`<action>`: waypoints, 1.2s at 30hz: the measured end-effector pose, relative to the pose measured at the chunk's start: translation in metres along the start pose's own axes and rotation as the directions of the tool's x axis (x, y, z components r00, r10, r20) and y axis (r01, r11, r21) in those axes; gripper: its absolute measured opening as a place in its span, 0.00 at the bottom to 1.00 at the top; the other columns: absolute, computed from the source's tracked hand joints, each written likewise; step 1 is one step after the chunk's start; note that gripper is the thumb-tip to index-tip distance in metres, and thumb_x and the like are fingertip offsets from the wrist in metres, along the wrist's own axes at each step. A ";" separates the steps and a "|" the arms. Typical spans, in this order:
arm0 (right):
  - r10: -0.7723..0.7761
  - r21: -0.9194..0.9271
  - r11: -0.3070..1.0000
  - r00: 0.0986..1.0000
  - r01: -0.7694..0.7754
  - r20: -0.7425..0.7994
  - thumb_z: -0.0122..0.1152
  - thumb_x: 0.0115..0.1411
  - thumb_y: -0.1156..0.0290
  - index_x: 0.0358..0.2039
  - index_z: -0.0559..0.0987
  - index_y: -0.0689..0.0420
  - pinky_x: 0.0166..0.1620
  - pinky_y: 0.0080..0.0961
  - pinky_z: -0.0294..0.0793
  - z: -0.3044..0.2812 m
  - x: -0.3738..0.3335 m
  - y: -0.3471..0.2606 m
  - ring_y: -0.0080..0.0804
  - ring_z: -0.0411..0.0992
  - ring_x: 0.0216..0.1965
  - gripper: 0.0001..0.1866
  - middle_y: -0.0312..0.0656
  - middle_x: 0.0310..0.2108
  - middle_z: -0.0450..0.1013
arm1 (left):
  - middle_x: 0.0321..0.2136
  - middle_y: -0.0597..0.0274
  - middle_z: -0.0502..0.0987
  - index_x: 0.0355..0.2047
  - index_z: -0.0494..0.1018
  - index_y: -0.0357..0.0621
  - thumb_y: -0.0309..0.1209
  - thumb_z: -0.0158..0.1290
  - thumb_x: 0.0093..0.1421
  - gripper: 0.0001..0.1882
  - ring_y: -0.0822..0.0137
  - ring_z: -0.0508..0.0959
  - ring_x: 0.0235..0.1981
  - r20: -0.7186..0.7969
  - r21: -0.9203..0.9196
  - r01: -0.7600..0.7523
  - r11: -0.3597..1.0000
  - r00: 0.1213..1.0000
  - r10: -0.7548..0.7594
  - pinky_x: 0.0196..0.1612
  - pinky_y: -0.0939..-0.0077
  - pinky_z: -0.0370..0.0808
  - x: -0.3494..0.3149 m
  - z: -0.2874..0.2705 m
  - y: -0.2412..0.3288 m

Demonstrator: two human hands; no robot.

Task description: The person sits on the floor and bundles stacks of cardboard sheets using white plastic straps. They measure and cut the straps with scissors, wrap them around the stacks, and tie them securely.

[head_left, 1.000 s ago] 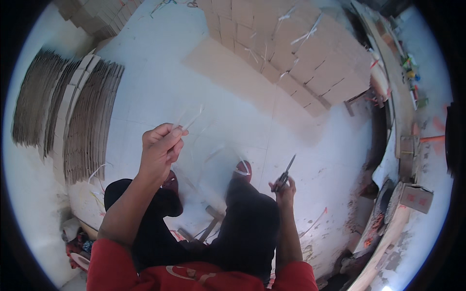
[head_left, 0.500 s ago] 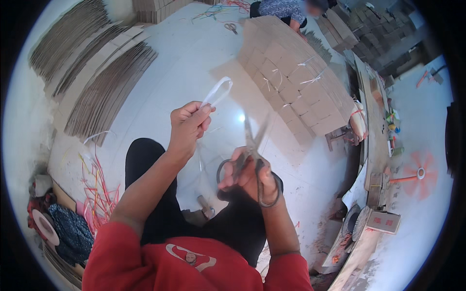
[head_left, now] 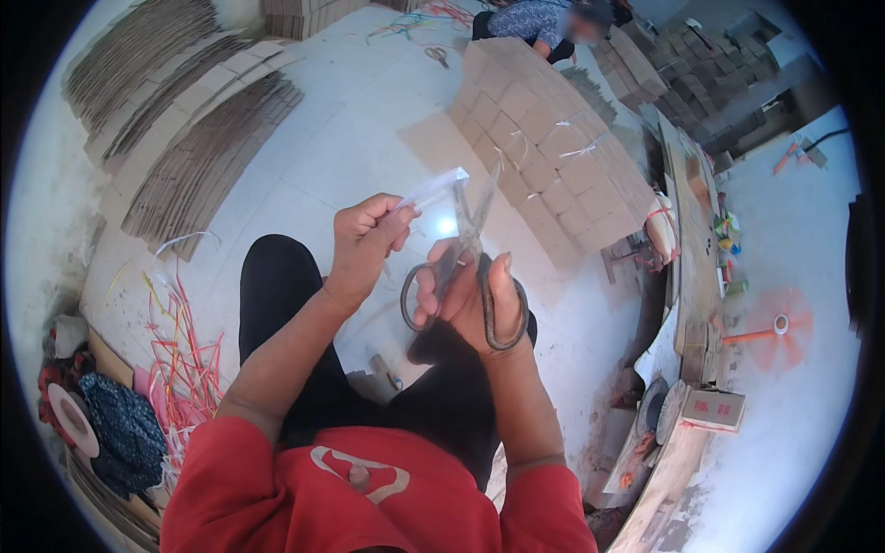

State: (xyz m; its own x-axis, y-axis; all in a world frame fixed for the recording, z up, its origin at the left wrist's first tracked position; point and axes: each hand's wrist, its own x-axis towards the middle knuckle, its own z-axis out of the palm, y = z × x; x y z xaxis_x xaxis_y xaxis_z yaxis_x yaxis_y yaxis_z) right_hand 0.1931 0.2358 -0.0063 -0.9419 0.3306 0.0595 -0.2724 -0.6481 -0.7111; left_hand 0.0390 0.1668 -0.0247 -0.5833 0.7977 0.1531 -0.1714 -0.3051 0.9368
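Between thumb and fingers, my left hand pinches a doubled white plastic strip that points up and to the right. My right hand grips a pair of dark metal scissors, with its thumb and fingers at the black loop handles. The scissor blades stand apart and point upward. The far end of the strip lies at the tip of the left blade; whether it is between the blades I cannot tell. Both hands are above the floor, in front of my knees.
Ahead stands a long stack of brown cardboard tied with white strips; a co-worker bends behind it. Flat cardboard stacks line the left. Coloured straps lie left of my leg. Another pair of scissors lies on the floor. A fan spins at right.
The scissors have moved up and left to the strip, blades still apart. The strip's open loop now looks narrower and leans further right. The co-worker's head has shifted slightly.
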 end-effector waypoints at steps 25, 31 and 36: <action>-0.360 -0.372 0.906 0.092 -0.204 -0.928 0.40 0.62 0.60 0.41 0.66 0.58 0.18 0.31 0.72 -0.274 -0.261 0.048 0.33 0.67 0.17 0.15 0.56 0.34 0.74 | 0.12 0.69 0.66 0.29 0.70 0.37 0.34 0.50 0.61 0.11 0.82 0.59 0.10 0.022 -0.094 0.166 0.982 0.986 -0.165 0.14 0.87 0.57 0.001 -0.029 -0.038; 0.294 0.301 0.954 -0.257 0.014 -0.921 0.65 0.46 0.79 0.24 0.67 0.58 0.17 0.46 0.70 -0.296 -0.311 0.242 0.40 0.64 0.13 0.13 0.44 0.12 0.63 | 0.13 0.64 0.68 0.29 0.71 0.35 0.34 0.51 0.59 0.12 0.79 0.61 0.11 0.103 -0.003 0.203 0.979 0.974 -0.202 0.15 0.86 0.59 0.001 -0.014 -0.037; 0.474 0.491 0.870 -0.322 0.031 -0.819 0.64 0.47 0.77 0.38 0.69 0.57 0.27 0.49 0.70 -0.297 -0.342 0.322 0.48 0.70 0.32 0.18 0.48 0.27 0.69 | 0.15 0.61 0.71 0.29 0.71 0.34 0.32 0.50 0.60 0.12 0.76 0.67 0.12 0.063 0.027 0.199 0.980 0.978 -0.200 0.17 0.84 0.64 0.000 -0.005 -0.033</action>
State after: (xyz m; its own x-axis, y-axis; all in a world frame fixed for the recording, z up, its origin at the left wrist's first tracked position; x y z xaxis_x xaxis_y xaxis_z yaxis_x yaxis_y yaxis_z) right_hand 0.4858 0.1179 -0.4642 0.3354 0.1483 -0.9303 -0.3627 -0.8910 -0.2728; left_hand 0.0412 0.1739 -0.0568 -0.4861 0.8737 -0.0178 -0.2625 -0.1266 0.9566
